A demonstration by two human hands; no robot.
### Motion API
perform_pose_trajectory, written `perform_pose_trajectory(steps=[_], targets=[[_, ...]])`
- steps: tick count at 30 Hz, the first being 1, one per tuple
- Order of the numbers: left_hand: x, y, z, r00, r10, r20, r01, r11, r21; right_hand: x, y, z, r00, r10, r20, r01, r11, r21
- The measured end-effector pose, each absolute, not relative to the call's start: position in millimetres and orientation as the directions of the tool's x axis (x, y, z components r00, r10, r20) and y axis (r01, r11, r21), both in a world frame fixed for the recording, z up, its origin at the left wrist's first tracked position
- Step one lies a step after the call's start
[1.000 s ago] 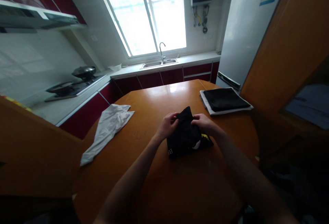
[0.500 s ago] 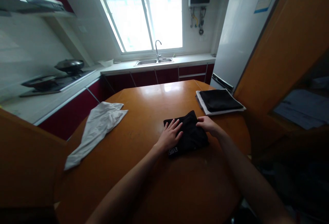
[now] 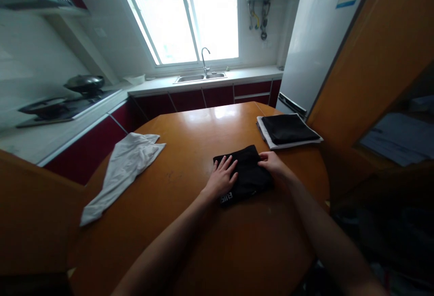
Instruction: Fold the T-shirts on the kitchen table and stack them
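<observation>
Black folded cloth lies on the wooden counter straight ahead of the person at twelve o'clock, set between the two hands. From its middle, the left grip is at nine o'clock, spread flat with palm down and fingers splayed, pressing on it rather than clasping. The right grip sits at two o'clock, finger and thumb drawn together in what looks like a pinch on the edge. The cloth is near square, so no long axis stands out; white lettering marks its seven o'clock corner. The folded stack is well apart between one and two o'clock, nearer the right hand; the loose white cloth lies at nine o'clock, nearer the left.
</observation>
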State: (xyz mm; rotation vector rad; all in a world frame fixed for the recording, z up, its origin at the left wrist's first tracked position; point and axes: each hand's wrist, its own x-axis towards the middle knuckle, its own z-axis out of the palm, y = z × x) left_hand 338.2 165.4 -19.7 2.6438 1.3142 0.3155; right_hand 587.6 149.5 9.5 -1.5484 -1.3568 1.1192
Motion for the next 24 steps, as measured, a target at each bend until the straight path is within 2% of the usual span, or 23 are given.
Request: perform_pose_trajectory(steps=[7,10,12,14,16,18,21,24], targets=[[338.9,165.6,-16.2,0.580,0.806,0.121,0.760,-0.588,0.275,598.0,150.4,0.1,0.195,0.970,-0.147,0.480,-0.225,-0.848],[341.8,160.9,-6.8,0.590,0.794,0.149,0.745,-0.606,0.277,591.9,140.9,10.4,0.288,0.958,-0.016,0.602,-0.194,-0.774],[344.3,157.2,-5.2,0.611,0.779,0.138,0.732,-0.623,0.275,580.1,128.2,15.4,0.225,0.961,0.161,0.744,-0.063,-0.666],[346.2,154.1,-8.8,0.623,0.776,0.104,0.733,-0.624,0.269,566.3,112.2,12.8,0.045,0.959,0.280,0.853,0.110,-0.511],[346.6,152.0,-14.8,0.622,0.779,0.079,0.743,-0.619,0.255,556.1,96.7,1.8,-0.106,0.957,0.268,0.898,0.208,-0.387],[346.3,151.2,-18.8,0.624,0.778,0.068,0.746,-0.620,0.243,552.4,85.7,-13.1,-0.156,0.969,0.192,0.928,0.210,-0.307],[349.9,153.6,-14.8,0.624,0.777,0.079,0.744,-0.623,0.243,555.2,80.1,-27.7,-0.176,0.979,0.100,0.940,0.197,-0.279],[366.3,163.9,-1.2,0.664,0.729,0.163,0.692,-0.683,0.234,559.6,81.7,-24.2,-0.154,0.981,0.115,0.934,0.183,-0.307]])
